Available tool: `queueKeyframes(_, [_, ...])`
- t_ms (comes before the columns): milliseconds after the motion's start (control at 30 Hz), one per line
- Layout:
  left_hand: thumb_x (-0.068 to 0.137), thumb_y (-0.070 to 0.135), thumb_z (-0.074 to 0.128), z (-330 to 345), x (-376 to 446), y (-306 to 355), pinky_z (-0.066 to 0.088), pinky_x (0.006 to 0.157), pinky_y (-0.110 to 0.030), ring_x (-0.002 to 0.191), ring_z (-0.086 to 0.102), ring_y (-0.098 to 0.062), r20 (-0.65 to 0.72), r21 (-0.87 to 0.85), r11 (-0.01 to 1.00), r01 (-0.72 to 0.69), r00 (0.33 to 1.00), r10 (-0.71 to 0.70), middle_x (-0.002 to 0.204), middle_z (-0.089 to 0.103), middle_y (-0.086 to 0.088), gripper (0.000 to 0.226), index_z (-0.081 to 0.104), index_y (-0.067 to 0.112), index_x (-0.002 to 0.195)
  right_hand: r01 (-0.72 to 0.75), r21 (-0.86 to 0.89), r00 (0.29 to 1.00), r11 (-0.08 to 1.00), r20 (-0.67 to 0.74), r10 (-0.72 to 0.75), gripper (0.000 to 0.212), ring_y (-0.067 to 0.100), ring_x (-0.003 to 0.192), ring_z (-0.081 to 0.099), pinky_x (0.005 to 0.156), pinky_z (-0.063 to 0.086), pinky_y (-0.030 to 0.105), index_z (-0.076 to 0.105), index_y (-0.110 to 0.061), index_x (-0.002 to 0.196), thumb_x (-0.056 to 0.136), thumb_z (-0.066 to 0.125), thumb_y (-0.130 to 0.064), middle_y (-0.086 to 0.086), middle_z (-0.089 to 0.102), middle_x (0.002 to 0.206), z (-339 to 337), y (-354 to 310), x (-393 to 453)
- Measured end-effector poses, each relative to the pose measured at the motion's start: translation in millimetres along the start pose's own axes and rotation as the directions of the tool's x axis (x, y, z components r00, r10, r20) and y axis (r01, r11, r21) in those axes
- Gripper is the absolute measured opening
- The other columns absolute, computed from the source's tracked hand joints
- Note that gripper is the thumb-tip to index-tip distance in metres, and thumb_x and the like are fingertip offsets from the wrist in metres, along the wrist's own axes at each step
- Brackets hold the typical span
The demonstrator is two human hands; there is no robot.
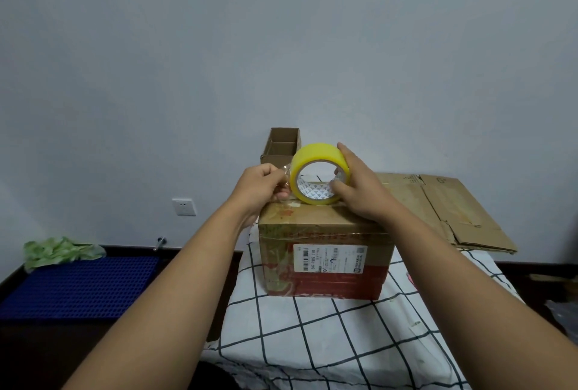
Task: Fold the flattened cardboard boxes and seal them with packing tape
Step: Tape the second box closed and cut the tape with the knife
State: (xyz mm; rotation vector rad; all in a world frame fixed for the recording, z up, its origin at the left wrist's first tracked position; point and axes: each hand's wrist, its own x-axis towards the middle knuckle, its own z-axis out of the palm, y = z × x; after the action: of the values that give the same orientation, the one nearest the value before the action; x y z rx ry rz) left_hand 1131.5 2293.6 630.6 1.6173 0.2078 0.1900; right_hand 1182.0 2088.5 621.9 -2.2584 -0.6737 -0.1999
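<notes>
A folded cardboard box (325, 267) with a white shipping label and red print stands on the checked cloth. A yellow roll of packing tape (316, 155) stands on edge on the box top. My right hand (359, 186) grips the roll, with fingers through its core and the thumb over its top. My left hand (262, 186) pinches the clear free end of the tape just left of the roll, above the box's left top edge.
Flattened cardboard (447, 208) lies behind the box to the right. A small open box (280, 147) stands behind against the wall. The table has a white cloth with black lines (328, 342). A blue mat (78, 286) and green bag (59, 252) lie on the floor at left.
</notes>
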Motion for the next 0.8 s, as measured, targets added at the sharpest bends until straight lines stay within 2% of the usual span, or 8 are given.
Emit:
queueKeyframes(133, [0.093,0.001,0.048,-9.6,2.2,8.8,0.054,0.058,-0.019,0.058,0.062,-0.012,-0.03,-0.001,1.0,-0.022,0.999,0.022,0.069,0.057,-0.009,0.019,0.052,0.005,0.075,-0.016,-0.062,1.0,0.998,-0.022,0.015,0.07,0.026,0.135,0.038,0.105,0.03,0.032,0.015,-0.016,0.157,0.097,0.052,-0.015,0.013,0.036,0.149,-1.2,0.7,2.0])
queueKeyframes(267, [0.092,0.004,0.049,-21.0,2.7,11.4,0.056,0.066,-0.022,0.067,0.061,-0.016,0.041,-0.01,0.998,0.066,0.997,-0.065,0.071,0.056,-0.008,0.019,0.055,0.006,0.075,-0.023,-0.023,0.998,0.999,-0.066,0.022,0.066,0.024,0.135,0.039,0.105,0.032,0.032,0.026,-0.017,0.153,0.094,0.054,-0.014,0.008,0.039,0.149,0.5,-0.8,3.2])
queueKeyframes(367, [0.094,0.014,0.059,-27.6,3.2,6.8,0.059,0.071,-0.025,0.074,0.064,-0.018,0.064,-0.084,0.989,0.123,0.991,-0.118,0.075,0.058,-0.006,0.015,0.058,0.007,0.08,-0.036,0.035,0.998,0.999,-0.046,0.037,0.056,0.024,0.111,0.057,0.093,0.046,0.037,0.039,-0.02,0.141,0.091,0.064,-0.02,0.001,0.054,0.125,2.6,-1.8,3.5])
queueKeyframes(500, [0.092,0.013,0.065,-36.3,4.5,1.9,0.059,0.071,-0.022,0.071,0.065,-0.015,0.113,-0.143,0.978,0.152,0.984,-0.136,0.076,0.064,-0.008,0.015,0.057,0.007,0.081,-0.093,0.086,0.996,0.992,0.02,0.091,0.059,0.019,0.101,0.061,0.089,0.051,0.041,0.039,-0.027,0.136,0.088,0.071,-0.031,0.0,0.061,0.122,4.2,-5.8,6.4])
queueKeyframes(633, [0.09,0.006,0.066,-41.8,5.1,0.5,0.058,0.066,-0.019,0.064,0.06,-0.012,0.051,-0.143,0.972,0.189,0.982,-0.183,0.067,0.062,-0.007,0.018,0.06,0.005,0.073,-0.122,0.102,0.992,0.987,0.04,0.119,0.065,0.012,0.088,0.061,0.064,0.047,0.02,0.037,-0.027,0.139,0.086,0.074,-0.033,-0.001,0.06,0.115,7.5,-16.5,9.9])
queueKeyframes(667, [0.09,0.005,0.067,-43.4,5.0,-0.3,0.057,0.066,-0.019,0.063,0.059,-0.011,0.038,-0.141,0.97,0.199,0.98,-0.195,0.065,0.062,-0.007,0.018,0.061,0.004,0.073,-0.129,0.108,0.991,0.986,0.056,0.124,0.068,0.009,0.086,0.061,0.063,0.047,0.019,0.035,-0.028,0.14,0.085,0.075,-0.034,-0.002,0.059,0.114,8.4,-19.5,10.0])
queueKeyframes(733, [0.09,0.002,0.066,-46.8,4.7,-3.3,0.057,0.065,-0.02,0.062,0.059,-0.012,0.016,-0.144,0.966,0.213,0.977,-0.213,0.063,0.062,-0.006,0.016,0.064,0.003,0.074,-0.142,0.123,0.988,0.982,0.085,0.132,0.067,0.011,0.092,0.062,0.075,0.054,0.03,0.038,-0.028,0.137,0.083,0.077,-0.036,-0.003,0.06,0.115,11.9,-21.7,10.7])
queueKeyframes(800, [0.09,0.001,0.065,-49.1,3.7,-7.3,0.057,0.062,-0.021,0.061,0.058,-0.013,0.005,-0.16,0.964,0.214,0.976,-0.216,0.064,0.062,-0.006,0.01,0.059,0.005,0.083,-0.156,0.133,0.985,0.979,0.099,0.143,0.053,0.011,0.096,0.062,0.084,0.054,0.038,0.047,-0.026,0.125,0.082,0.077,-0.038,-0.006,0.063,0.113,17.1,-20.5,11.6])
